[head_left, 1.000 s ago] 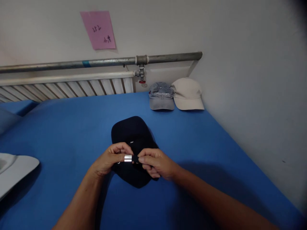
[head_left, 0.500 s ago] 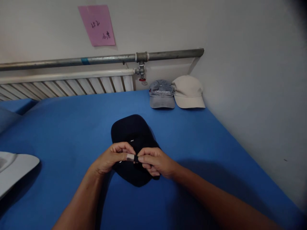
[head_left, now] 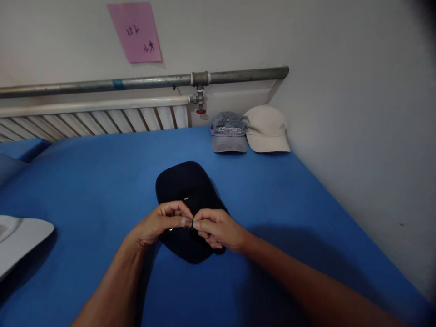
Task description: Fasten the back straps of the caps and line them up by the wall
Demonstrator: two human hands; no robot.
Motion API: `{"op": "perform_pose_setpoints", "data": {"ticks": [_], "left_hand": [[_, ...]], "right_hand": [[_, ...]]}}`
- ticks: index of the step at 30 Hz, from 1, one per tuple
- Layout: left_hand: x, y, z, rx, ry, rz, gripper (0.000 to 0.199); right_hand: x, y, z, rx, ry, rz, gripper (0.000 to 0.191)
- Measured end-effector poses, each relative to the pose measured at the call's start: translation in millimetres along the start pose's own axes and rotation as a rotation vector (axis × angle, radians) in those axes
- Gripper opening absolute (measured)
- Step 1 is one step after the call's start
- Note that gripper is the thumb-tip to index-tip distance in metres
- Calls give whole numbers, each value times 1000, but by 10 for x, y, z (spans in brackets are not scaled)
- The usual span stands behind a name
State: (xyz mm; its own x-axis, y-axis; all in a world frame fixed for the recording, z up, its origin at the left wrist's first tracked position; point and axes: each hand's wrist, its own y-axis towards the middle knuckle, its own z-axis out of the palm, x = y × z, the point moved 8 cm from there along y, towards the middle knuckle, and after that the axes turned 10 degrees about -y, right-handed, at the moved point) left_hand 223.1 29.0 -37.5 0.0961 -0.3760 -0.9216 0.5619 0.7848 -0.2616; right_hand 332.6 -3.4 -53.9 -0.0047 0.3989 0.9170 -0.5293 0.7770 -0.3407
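A dark navy or black cap point(head_left: 184, 179) lies on the blue surface in front of me, its brim pointing away to the upper left. Over the cap, my left hand point(head_left: 163, 222) pinches the cap's small metal buckle point(head_left: 188, 223) between thumb and fingers. My right hand point(head_left: 218, 229) meets it from the other side, thumb and forefinger closed on the cap's dark strap right beside the buckle. The fingertips of both hands nearly touch and cover most of the buckle and strap.
Toward the back right, a grey-blue cap point(head_left: 229, 134) and a beige cap point(head_left: 267, 129) sit side by side near the wall. A white board-like object point(head_left: 30, 236) juts in at left. A radiator point(head_left: 129, 120) and a metal pipe point(head_left: 153, 81) line the back wall.
My hands have drawn closer together at the buckle. It showed plainly as a silvery plate before and is now mostly covered by fingertips. The cap stays in place.
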Motion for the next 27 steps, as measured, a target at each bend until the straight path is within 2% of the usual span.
{"op": "perform_pose_setpoints", "data": {"ticks": [4, 11, 15, 18, 21, 27], "left_hand": [[-12, -12, -14, 6, -8, 21, 4], [46, 6, 11, 47, -44, -18, 9], [40, 6, -49, -2, -73, -1, 15], [37, -4, -76, -27, -94, 7, 20], [62, -11, -54, -20, -88, -15, 20], [95, -10, 18, 31, -84, -51, 20]], "right_hand": [[31, -1, -57, -81, 15, -47, 5], [41, 18, -46, -59, 19, -111, 14], [111, -16, -82, -79, -42, -136, 10], [145, -45, -143, -124, -54, -149, 15], [138, -55, -162, -148, -57, -165, 21], [110, -54, -97, -135, -63, -188, 18]]}}
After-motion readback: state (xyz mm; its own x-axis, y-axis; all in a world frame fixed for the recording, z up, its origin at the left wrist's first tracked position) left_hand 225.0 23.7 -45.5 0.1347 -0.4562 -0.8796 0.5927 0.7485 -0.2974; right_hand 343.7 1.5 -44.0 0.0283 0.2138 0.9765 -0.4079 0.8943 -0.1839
